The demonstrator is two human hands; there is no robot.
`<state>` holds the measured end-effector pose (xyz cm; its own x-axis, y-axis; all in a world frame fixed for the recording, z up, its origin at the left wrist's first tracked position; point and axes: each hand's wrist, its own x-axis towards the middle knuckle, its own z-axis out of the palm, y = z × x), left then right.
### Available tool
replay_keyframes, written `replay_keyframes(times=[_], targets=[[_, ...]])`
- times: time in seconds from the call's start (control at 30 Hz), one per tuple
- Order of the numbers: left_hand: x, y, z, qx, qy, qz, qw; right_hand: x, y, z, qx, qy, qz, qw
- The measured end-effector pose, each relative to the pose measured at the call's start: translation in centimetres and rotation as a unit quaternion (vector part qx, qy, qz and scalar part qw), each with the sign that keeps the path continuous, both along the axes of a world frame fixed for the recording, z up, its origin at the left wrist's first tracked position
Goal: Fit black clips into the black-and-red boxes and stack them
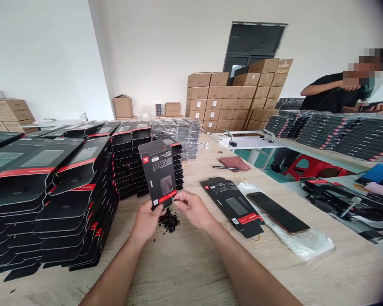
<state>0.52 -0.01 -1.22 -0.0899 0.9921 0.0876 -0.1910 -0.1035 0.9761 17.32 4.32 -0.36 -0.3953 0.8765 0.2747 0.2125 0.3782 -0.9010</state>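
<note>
A black cardboard box (158, 172) with a red stripe and a small window stands tilted in front of me, its top flap raised. Its lower left corner is gripped by my left hand (147, 219), thumb on the front face. My right hand (191, 208) pinches at the lower right edge by the red stripe; whether it holds the box edge or a small piece is hidden. Under the box lies a heap of small black pieces (170, 222) on the wooden table (166, 272). To the right rest a flattened black box (231, 204) and a phone (277, 212) on a clear plastic bag (306, 244).
Tall stacks of open black boxes (67, 178) fill the left side. Behind are plastic-wrapped bundles (188, 136), a brownish-red cloth (234, 163) and a pen (226, 168). Brown cartons (220, 104) line the wall. A person (325, 91) works at the right.
</note>
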Motion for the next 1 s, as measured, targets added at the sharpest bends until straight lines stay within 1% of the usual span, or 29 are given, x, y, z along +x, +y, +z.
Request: replay_keyframes(times=[0.07,0.2,0.33,0.4,0.47,0.57,0.63,0.7,0.77,0.83,0.87,0.97,1.0], targets=[[0.4,0.0,-0.1,0.022,-0.006,-0.01,1.0,-1.0,-0.6,0.3,0.026,-0.012,0.006,1.0],[0.9,-0.1,-0.1,0.034,0.003,-0.02,0.999,-2.2,-1.3,0.9,0.102,-0.071,-0.028,0.992],[0.9,-0.2,0.2,0.041,0.021,-0.017,0.999,-2.3,-1.4,1.0,0.121,-0.091,-0.043,0.988],[0.9,-0.4,0.4,0.043,0.037,-0.013,0.998,-2.3,-1.4,1.1,0.137,-0.123,-0.055,0.981],[1.1,-0.7,0.7,0.044,0.054,-0.008,0.998,-2.5,-1.4,1.3,0.16,-0.184,-0.083,0.966],[1.2,-1.1,1.0,0.049,0.093,-0.006,0.994,-3.1,-1.7,1.8,0.194,-0.288,-0.139,0.927],[1.2,-1.1,1.1,0.049,0.101,-0.005,0.994,-3.8,-2.0,1.9,0.203,-0.317,-0.159,0.913],[1.0,-1.1,1.0,0.045,0.07,-0.009,0.997,-4.3,-2.3,1.8,0.195,-0.296,-0.154,0.922],[0.7,-0.9,0.8,0.034,0.026,-0.022,0.999,-4.3,-2.4,1.7,0.173,-0.235,-0.121,0.949],[0.5,-0.7,0.7,0.02,0.007,-0.036,0.999,-3.7,-2.0,1.7,0.138,-0.162,-0.09,0.973],[0.4,-0.7,0.7,0.012,0.016,-0.039,0.999,-3.1,-1.7,1.8,0.121,-0.132,-0.098,0.979],[0.4,-0.9,1.2,0.022,0.085,-0.04,0.995,-1.1,-0.5,2.3,0.08,-0.045,-0.175,0.98],[0.4,-1.1,1.5,0.037,0.103,-0.039,0.993,-0.6,-0.3,2.5,0.065,-0.011,-0.172,0.983]])
